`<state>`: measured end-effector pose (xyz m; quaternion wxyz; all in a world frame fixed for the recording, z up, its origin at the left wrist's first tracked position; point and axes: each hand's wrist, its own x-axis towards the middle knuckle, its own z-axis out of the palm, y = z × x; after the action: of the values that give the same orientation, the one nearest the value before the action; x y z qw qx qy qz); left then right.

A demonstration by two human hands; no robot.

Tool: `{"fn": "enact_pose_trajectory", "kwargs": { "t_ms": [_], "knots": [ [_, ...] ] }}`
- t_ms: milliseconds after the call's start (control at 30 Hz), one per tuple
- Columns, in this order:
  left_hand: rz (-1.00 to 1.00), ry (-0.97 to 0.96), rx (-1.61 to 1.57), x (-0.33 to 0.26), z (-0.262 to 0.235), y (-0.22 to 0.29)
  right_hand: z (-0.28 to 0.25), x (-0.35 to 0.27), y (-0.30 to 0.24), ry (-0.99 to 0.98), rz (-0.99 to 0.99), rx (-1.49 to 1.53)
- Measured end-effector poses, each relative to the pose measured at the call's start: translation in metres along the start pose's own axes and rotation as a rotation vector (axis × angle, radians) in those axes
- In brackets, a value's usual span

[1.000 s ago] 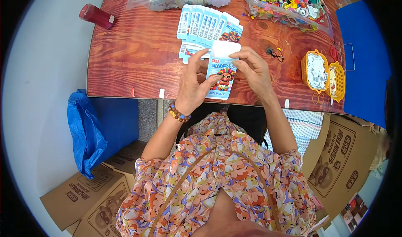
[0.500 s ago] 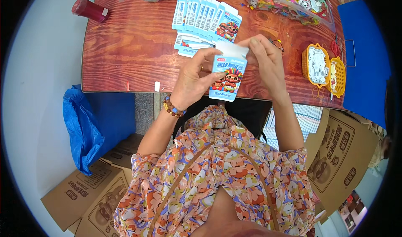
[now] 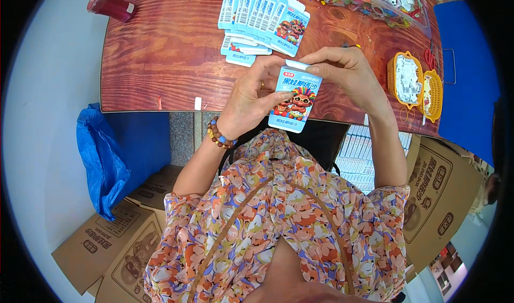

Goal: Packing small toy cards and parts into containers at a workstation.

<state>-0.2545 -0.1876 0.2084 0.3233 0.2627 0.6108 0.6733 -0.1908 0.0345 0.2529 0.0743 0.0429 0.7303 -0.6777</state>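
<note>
A small light-blue cardboard box (image 3: pixel 297 106) with cartoon figures on its front stands at the table's near edge, its top toward the far side. My left hand (image 3: pixel 250 97) is closed around its left side, the thumb across the front. With thumb and fingers at the upper right corner, my right hand (image 3: pixel 353 78) grips the top, where a white flap (image 3: pixel 296 65) is folded partly down. Fingertips behind the box are hidden. Just beyond lies a fanned stack of matching flat blue boxes (image 3: pixel 289 32).
On the reddish wooden table (image 3: pixel 160 62) are a dark red jar (image 3: pixel 110 7) lying at far left, a clear tub of colourful small toys (image 3: pixel 383 3) at far right, and a yellow basket of white packets (image 3: pixel 407 81). Brown cartons (image 3: pixel 436 190) stand below. A blue bag (image 3: pixel 101 158) hangs left.
The white top flap, raised before, is now folded lower over the box. My right hand has moved from the flap's raised edge to the box's top corner.
</note>
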Motion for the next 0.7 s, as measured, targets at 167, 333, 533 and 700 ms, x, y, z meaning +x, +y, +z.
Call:
{"fn": "enact_pose_trajectory", "kwargs": {
  "t_ms": [167,333,533,700],
  "knots": [
    [0.010,0.005,0.048,0.001,0.000,-0.003,0.003,-0.003,0.007,0.051,-0.021,-0.153],
    [-0.029,0.015,0.023,0.001,0.002,-0.004,0.005,-0.007,0.006,0.079,-0.042,-0.361],
    [0.026,0.030,-0.053,0.000,0.009,-0.002,0.012,-0.017,0.010,0.028,-0.351,-0.573],
    [0.020,0.076,-0.057,0.001,0.010,-0.007,0.017,-0.026,0.023,0.213,-0.199,-0.285]
  ]
}}
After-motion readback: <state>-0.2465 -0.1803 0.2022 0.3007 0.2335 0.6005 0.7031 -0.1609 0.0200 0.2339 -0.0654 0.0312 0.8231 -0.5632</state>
